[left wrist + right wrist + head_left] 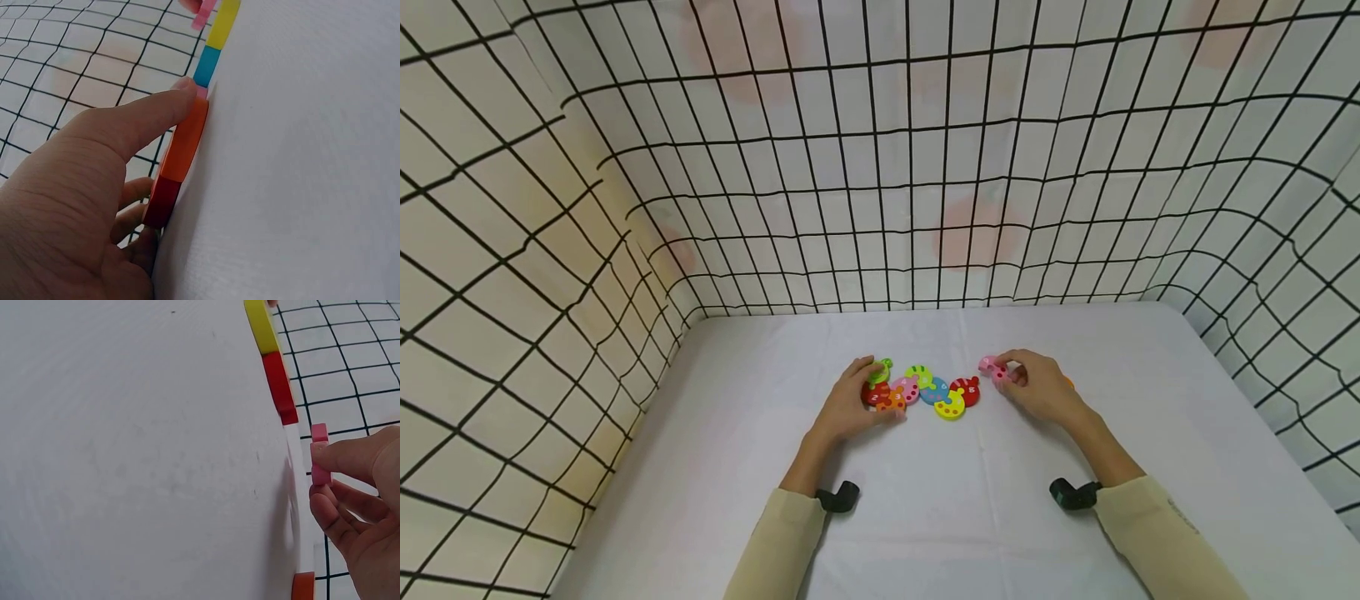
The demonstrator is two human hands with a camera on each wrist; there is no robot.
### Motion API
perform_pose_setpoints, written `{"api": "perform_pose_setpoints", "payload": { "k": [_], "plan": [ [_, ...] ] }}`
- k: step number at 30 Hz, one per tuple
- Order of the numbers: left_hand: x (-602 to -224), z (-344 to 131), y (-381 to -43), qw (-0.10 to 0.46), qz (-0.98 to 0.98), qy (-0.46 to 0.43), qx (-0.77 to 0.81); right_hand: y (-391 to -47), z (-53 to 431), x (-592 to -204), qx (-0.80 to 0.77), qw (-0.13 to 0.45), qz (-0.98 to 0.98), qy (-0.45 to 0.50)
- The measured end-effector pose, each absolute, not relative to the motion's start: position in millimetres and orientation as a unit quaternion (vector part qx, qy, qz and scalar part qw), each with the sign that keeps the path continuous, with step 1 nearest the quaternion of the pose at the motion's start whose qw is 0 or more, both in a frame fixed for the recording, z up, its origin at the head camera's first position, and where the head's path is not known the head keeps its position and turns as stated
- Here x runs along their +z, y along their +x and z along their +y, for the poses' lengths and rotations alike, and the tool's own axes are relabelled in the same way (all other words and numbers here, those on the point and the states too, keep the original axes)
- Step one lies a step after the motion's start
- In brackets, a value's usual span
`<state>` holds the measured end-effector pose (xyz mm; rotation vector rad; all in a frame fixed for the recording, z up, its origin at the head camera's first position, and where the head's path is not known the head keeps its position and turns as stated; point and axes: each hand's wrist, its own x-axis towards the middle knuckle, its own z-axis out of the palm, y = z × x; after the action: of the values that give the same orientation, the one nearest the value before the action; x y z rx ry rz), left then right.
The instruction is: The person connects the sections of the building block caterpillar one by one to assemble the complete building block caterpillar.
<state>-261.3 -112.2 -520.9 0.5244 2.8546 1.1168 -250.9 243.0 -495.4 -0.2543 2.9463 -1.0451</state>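
A chain of flat round coloured pieces (pixel 928 389) lies mid-table on the white surface (pixel 925 517). My left hand (pixel 867 392) grips its left end. In the left wrist view the thumb (pixel 150 112) lies on the orange piece (pixel 187 140) and the fingers curl behind the red piece (pixel 161 201). A green head piece (pixel 880 372) shows by the fingertips. My right hand (pixel 1011 375) pinches a pink piece (pixel 993 367) just right of the chain, lifted slightly off the table. In the right wrist view the pink piece (pixel 319 456) sits between thumb and fingers, apart from the red piece (pixel 279 384).
Grid-patterned cloth walls (pixel 880 167) close in the table at the back and both sides. A loose orange piece (pixel 1068 383) lies just beyond my right hand. Small black wrist cameras (pixel 842 497) sit on both forearms.
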Motion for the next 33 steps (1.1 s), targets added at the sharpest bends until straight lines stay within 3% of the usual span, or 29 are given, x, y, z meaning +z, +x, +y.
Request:
{"api": "perform_pose_setpoints", "payload": {
  "k": [33],
  "plan": [
    [-517,-115,-260,0.020,0.921,0.192,0.338,-251,221,-496,-0.333,0.018,0.937,-0.106]
  ]
}}
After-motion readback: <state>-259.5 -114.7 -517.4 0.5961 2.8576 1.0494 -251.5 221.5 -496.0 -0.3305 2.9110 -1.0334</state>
